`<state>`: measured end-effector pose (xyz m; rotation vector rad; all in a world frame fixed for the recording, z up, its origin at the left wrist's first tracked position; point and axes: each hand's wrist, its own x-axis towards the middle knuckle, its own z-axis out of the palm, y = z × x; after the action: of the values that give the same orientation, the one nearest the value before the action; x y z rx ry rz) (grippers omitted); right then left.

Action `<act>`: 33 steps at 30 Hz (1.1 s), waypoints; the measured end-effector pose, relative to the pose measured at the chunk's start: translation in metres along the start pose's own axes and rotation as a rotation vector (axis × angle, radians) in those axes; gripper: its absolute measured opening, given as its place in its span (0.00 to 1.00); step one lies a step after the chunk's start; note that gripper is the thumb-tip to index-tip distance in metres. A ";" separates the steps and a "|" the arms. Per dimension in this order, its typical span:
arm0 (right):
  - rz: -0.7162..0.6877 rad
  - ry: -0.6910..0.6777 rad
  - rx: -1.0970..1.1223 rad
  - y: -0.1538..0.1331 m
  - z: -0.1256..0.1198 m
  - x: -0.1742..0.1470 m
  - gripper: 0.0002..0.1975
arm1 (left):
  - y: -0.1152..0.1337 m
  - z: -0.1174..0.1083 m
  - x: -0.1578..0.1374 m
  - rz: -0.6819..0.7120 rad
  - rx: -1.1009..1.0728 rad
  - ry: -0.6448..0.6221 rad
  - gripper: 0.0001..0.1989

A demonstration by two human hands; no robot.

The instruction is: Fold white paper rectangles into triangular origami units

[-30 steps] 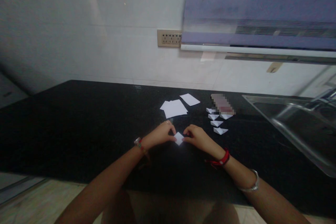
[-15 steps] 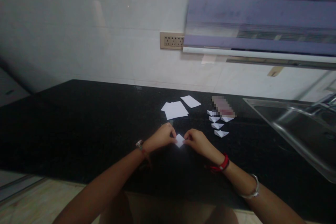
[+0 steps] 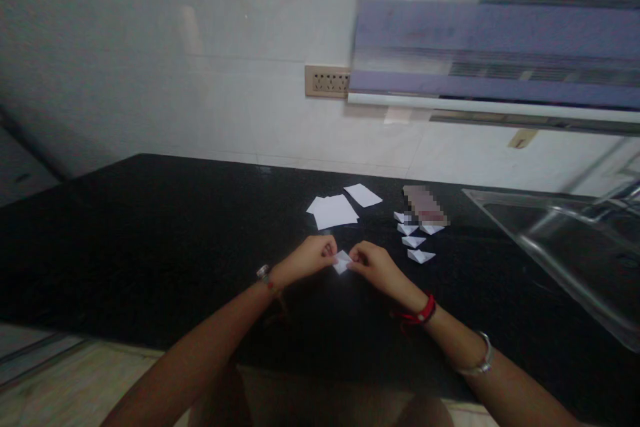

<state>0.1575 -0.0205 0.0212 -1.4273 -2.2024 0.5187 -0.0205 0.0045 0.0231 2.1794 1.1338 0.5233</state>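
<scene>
Between my hands is a small piece of folded white paper (image 3: 343, 263), raised over the dark counter. My left hand (image 3: 316, 255) pinches its left corner between thumb and fingers. On the opposite side, my right hand (image 3: 371, 261) grips the right corner the same way. Beyond the hands lie loose white paper sheets (image 3: 336, 211), overlapping one another, with a single sheet (image 3: 363, 195) just behind them. Several folded paper boats (image 3: 421, 256) stand in a loose group to the right of my right hand.
A flat pinkish object (image 3: 427, 205), blurred out, lies behind the paper boats. The metal sink (image 3: 555, 240) is set into the black counter (image 3: 165, 240) at the right. On the wall are a socket panel (image 3: 327, 82) and a purple striped blind (image 3: 480, 33).
The folded paper has been opened slightly and tilted between my fingers, so its creases show more. Both hands keep their hold with only small finger shifts.
</scene>
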 end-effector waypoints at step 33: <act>-0.432 -0.178 -0.546 0.007 -0.011 0.002 0.10 | -0.005 -0.004 0.000 0.253 0.439 -0.112 0.08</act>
<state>0.1682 -0.0149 0.0270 -1.1040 -2.8366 -0.1256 -0.0252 0.0081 0.0226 2.7163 0.9867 0.2671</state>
